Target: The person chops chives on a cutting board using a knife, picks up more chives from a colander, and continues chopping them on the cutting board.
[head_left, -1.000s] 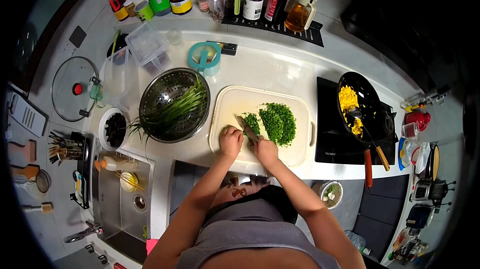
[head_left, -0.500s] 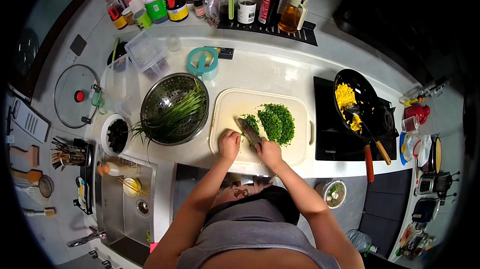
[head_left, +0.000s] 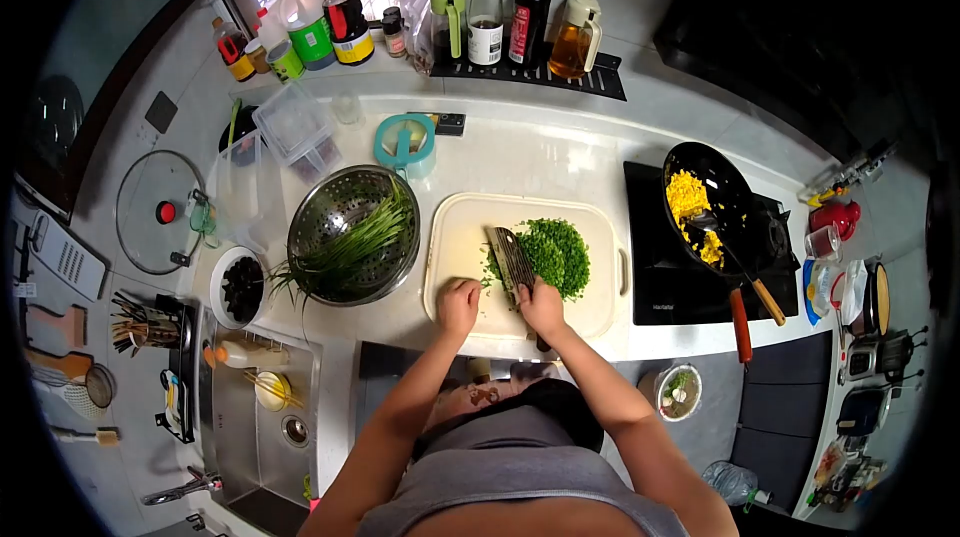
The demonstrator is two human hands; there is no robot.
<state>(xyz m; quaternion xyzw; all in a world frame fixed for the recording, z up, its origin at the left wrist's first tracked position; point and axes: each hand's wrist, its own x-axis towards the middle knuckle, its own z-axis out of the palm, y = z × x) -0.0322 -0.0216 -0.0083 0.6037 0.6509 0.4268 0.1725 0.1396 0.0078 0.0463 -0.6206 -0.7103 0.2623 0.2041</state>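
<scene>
Two hands at the cutting board, both mine. Right hand: fingers closed around the handle of the knife, whose blade points away from me, its broad face showing, streaked light and dark. The knife lies across the left part of the chopped greens, right of the board's middle. Left hand: fingers curled inward, low over the board's left part, apart from the blade; whether they enclose anything, I cannot tell.

The greens are bright, minced fine and heaped, with a few loose bits left of the blade.

Surface: the board is cream, with rounded corners and a slot handle at right, on a pale, glossy counter. Left of it, a perforated steel colander holds long, uncut green stalks. Behind, a jug with a teal lid. Right, a black hob bearing a wok with crumbled yellow food.

Room: bottles stand on a dark slotted shelf along the grey wall; a steel sink is at lower left.
</scene>
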